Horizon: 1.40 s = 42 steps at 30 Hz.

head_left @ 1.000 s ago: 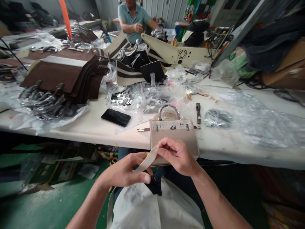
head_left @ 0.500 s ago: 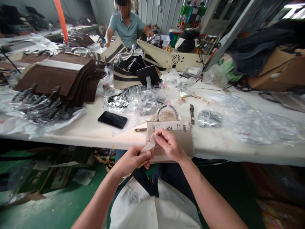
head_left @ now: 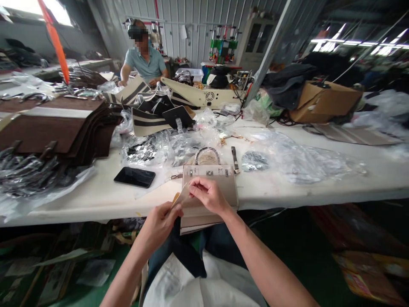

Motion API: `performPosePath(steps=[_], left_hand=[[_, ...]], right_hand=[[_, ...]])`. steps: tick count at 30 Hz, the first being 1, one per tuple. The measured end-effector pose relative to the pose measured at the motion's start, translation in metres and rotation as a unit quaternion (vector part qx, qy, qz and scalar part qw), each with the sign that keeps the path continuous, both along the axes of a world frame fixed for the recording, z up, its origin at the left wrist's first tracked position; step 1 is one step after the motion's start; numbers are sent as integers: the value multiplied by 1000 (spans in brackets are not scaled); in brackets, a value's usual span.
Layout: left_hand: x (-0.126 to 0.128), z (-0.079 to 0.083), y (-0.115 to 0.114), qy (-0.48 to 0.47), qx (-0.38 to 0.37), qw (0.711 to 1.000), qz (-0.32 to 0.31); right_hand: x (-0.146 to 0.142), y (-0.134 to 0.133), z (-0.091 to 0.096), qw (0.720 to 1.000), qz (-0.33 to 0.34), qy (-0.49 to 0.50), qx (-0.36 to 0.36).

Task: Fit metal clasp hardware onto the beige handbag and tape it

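A beige handbag (head_left: pixel 228 192) with a rounded handle (head_left: pixel 207 150) and small metal fittings lies at the table's front edge, its lower part overhanging. Between my hands, over the bag's left side, runs a pale, flat strip (head_left: pixel 183 195) whose exact kind I cannot make out. My left hand (head_left: pixel 163 216) grips the strip's lower end, thumb on top; something small and yellow (head_left: pixel 175 197) shows beside it. Above the bag's front, my right hand (head_left: pixel 207 194) pinches the strip's upper end with its fingertips. A short dark strap (head_left: pixel 235 160) lies right of the handle.
Left of the bag rests a black phone (head_left: pixel 134 177). Brown bag panels (head_left: pixel 54 123) are stacked at far left, with wrapped handles in front. Plastic bags (head_left: pixel 297 157) spread across the right. Behind the table, a person (head_left: pixel 145 64) sits near dark and cream pieces (head_left: pixel 150 121).
The view has turned right and up, so the table's contents appear further left. My hands have shifted slightly apart, with the strip stretched straighter between them. The person behind has drawn one arm in.
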<state>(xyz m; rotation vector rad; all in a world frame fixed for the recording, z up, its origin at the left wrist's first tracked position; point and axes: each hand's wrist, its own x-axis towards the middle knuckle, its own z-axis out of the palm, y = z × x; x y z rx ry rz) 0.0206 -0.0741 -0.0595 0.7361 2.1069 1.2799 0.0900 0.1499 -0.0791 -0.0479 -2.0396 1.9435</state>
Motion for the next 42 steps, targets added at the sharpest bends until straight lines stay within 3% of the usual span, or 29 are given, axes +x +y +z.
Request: performPosePath(steps=[6,13,17,22,28,34,39,42], left_hand=[[-19,29,9,71,-90,993,-2],[-48,54,52,29,-115,983,-141],[-75,60,94,17,-133,970,-203],[-98,70,145,43,-222,944,-241],[-112,85,168,72,-279,920,-266],[-116,77,169,61,-288,919,-263],[-116,72,170,62,-297,917,-259],[-116,71,169,61,-287,919,-262]], right_hand=[[12,6,7,997,-66,-24,30],[38,15,13,981,-186,-43,39],[28,24,5,932,-345,-47,103],[9,35,-6,875,-434,-69,202],[3,38,-3,858,-428,-118,258],[1,39,0,842,-426,-129,306],[3,46,-1,846,-421,-143,294],[3,46,-2,863,-419,-88,268]])
